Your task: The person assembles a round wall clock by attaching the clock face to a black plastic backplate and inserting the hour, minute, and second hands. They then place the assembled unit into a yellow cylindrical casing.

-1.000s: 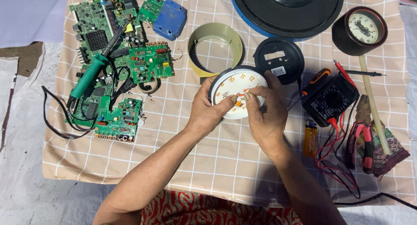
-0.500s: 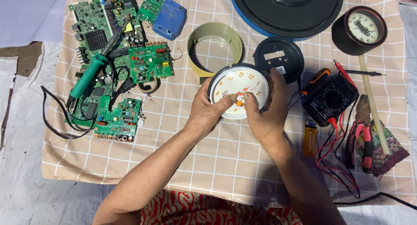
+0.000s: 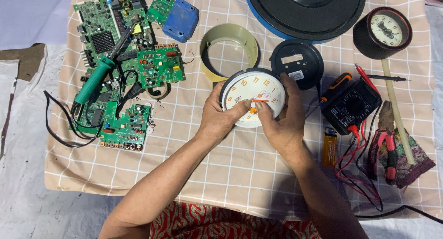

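Checked cloth (image 3: 221,174), both hands, left (image 3: 220,116) and right (image 3: 281,123), gripping clock (image 3: 247,89), fingertips (image 3: 255,105) maybe pinching its hands.

Viewpoint: we look from head height, above our own forearms.
Direction: straight down onto the checked cloth (image 3: 240,174).
Nearness: close, at arm's length.
Views: one only.

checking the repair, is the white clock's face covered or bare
Bare: both hands' fingertips touch the orange hands on the white clock; its black back lies apart.
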